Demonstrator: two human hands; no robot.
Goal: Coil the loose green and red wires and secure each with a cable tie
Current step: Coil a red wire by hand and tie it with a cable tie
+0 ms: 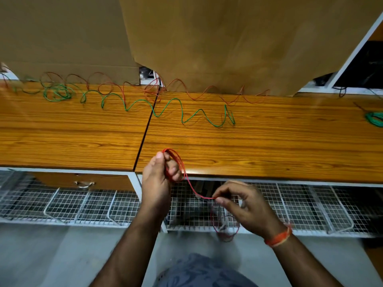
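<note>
A: Which hand has the red wire?

B: Both. Right hand [242, 206], nearer us, pinches the red wire [192, 189] w/ thumb & finger, palm turned in, other fingers curled. The loose tail hangs down past that pinch, in front of the wire basket [300, 206].

A: And the left?

B: Left hand [159, 175] is up & to the left of the pinch, by the desk [269, 146] edge. Its fingers curl round a small red coil [175, 162]. The wire runs slanting from coil down-right to the pinch.

A: So next loop?

B: I think the right hand brings its bit up-left to the coil.

A: Farther back?

B: Loose green wire [182, 112] & more red wire [199, 94] wiggle across the desk, by the cardboard [228, 38]. A green coil [375, 119] sits far right. No cable tie seen.
</note>
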